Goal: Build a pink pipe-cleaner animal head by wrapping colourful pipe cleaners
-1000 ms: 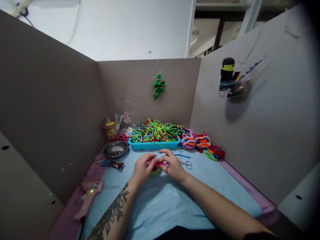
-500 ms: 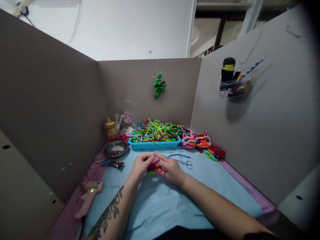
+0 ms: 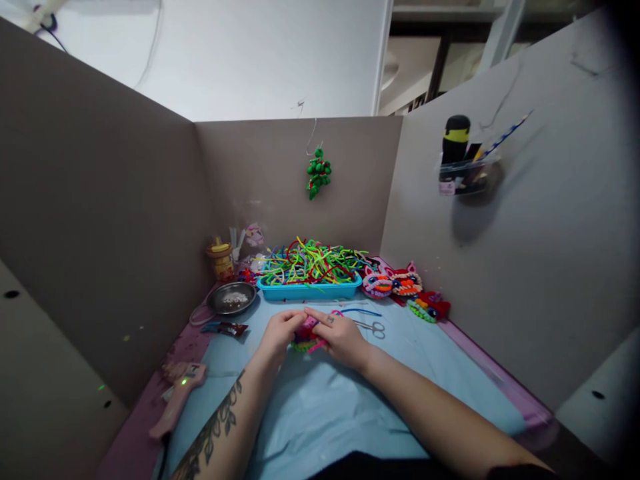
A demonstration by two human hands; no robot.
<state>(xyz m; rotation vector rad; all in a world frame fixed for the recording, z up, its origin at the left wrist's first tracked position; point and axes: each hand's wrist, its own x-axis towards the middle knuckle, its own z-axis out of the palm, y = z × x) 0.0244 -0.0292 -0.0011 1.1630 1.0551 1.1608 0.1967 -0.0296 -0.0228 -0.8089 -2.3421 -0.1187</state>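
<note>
My left hand (image 3: 277,335) and my right hand (image 3: 340,337) meet over the light blue mat (image 3: 325,413), both pinched on a small craft piece (image 3: 305,335) of pink, red and green fuzzy stems. A loose pink stem end sticks out under my right fingers. Just behind my hands stands a blue tray (image 3: 309,289) heaped with coloured fuzzy stems (image 3: 310,260). Small scissors (image 3: 373,327) and a blue stem (image 3: 357,311) lie to the right of my right hand.
Finished fuzzy animal faces (image 3: 400,283) lie at the back right. A metal dish (image 3: 231,298), a yellow jar (image 3: 220,259) and a pink glue gun (image 3: 177,397) are at the left. Grey partition walls enclose the desk; a green ornament (image 3: 318,173) hangs on the back wall.
Both hands have shifted slightly and turned the craft piece between the fingers; the pink stem end now points down to the left of my right hand.
</note>
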